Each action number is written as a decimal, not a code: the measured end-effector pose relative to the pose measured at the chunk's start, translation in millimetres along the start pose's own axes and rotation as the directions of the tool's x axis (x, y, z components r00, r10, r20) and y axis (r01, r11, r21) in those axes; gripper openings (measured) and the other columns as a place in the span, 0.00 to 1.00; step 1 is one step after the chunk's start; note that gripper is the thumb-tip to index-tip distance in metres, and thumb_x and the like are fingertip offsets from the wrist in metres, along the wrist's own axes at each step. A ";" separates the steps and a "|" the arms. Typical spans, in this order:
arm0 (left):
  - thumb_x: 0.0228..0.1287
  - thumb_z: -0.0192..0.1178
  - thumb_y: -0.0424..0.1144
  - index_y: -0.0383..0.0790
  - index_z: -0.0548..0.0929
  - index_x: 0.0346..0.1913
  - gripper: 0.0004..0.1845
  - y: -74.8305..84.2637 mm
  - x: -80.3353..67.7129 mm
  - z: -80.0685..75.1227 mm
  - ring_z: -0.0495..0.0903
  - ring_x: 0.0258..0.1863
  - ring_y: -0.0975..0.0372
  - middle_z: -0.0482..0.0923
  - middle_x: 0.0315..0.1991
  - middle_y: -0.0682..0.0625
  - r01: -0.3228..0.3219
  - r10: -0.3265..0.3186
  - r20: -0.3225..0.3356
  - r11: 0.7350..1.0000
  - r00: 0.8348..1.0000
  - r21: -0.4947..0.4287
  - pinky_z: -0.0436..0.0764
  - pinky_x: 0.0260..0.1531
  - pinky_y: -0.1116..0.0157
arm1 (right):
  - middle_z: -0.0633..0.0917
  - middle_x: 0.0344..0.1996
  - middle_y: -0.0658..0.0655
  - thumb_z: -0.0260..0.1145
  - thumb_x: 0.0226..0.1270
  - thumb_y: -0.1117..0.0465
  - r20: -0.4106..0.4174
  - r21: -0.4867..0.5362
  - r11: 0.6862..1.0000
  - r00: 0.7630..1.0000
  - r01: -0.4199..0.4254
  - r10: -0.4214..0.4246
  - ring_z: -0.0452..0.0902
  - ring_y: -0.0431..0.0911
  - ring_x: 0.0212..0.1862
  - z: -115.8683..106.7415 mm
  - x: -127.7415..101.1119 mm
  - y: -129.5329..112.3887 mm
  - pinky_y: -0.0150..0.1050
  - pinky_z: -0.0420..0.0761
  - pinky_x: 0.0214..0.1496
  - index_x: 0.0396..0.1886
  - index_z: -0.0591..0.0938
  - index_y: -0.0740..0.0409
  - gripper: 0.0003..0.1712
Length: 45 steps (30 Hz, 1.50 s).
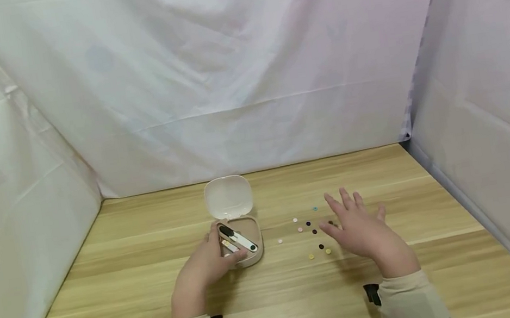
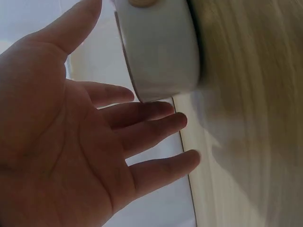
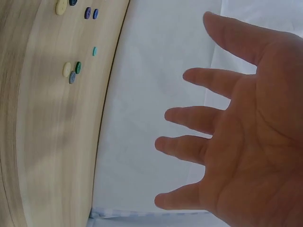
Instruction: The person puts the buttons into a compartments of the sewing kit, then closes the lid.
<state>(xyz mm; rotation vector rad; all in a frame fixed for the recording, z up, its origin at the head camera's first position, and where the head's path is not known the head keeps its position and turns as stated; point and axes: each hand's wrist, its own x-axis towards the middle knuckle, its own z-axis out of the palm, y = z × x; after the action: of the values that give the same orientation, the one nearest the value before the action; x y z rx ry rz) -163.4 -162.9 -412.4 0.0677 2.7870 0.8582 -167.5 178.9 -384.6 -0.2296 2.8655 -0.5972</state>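
My left hand (image 1: 206, 262) is at the left side of a small beige box (image 1: 259, 235), its thumb at the front edge and its fingers along the left side. The left wrist view shows those fingers fairly straight against or close to the box wall (image 2: 161, 52). Inside the box lie a slim white tool with a black end (image 1: 246, 241) and a small white-and-yellow piece (image 1: 229, 246). My right hand (image 1: 361, 228) hovers palm down, fingers spread and holding nothing, beside and partly over scattered small buttons, among them a turquoise button (image 1: 314, 209) and a yellow button (image 1: 311, 256).
The box's translucent lid (image 1: 228, 197) stands raised behind it. More buttons, including a black one (image 1: 321, 247) and a pink one (image 1: 300, 229), lie between box and right hand. White cloth (image 1: 246, 100) hangs around the wooden table (image 1: 148, 241) at the back and sides.
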 end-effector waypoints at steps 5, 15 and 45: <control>0.66 0.72 0.61 0.29 0.44 0.86 0.64 -5.3 0.0 2.5 0.69 0.77 0.35 0.64 0.78 0.25 -0.002 0.003 0.032 1.000 0.999 -0.029 0.71 0.75 0.38 | 0.53 0.85 0.74 0.63 0.80 0.42 -0.031 -0.042 0.997 0.998 0.058 -0.059 0.47 0.76 0.84 1.5 -1.0 0.4 0.92 0.45 0.70 0.84 0.65 0.53 0.42; 0.60 0.76 0.63 0.38 0.45 0.87 0.66 -15.5 1.0 1.1 0.67 0.78 0.34 0.61 0.81 0.28 0.011 -0.008 0.037 0.997 0.999 -0.072 0.70 0.75 0.35 | 0.80 0.70 0.70 0.73 0.72 0.58 0.009 -0.056 0.980 0.981 0.193 -0.193 0.78 0.68 0.70 -9.5 9.6 13.2 0.66 0.79 0.70 0.72 0.78 0.64 0.32; 0.61 0.73 0.67 0.43 0.43 0.88 0.67 -14.5 12.9 -2.1 0.69 0.77 0.35 0.64 0.80 0.28 0.069 -0.069 0.082 0.998 0.994 -0.007 0.72 0.74 0.35 | 0.84 0.28 0.47 0.76 0.66 0.68 0.148 -0.045 0.943 0.936 0.329 -0.320 0.72 0.39 0.31 8.3 58.6 60.1 0.33 0.75 0.34 0.35 0.89 0.55 0.04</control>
<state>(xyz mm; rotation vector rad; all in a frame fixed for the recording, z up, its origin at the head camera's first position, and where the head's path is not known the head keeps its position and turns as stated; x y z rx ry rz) -176.1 -174.6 -421.3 0.0046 2.6919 0.8338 -228.8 219.0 -426.5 -0.7379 2.7323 -0.5129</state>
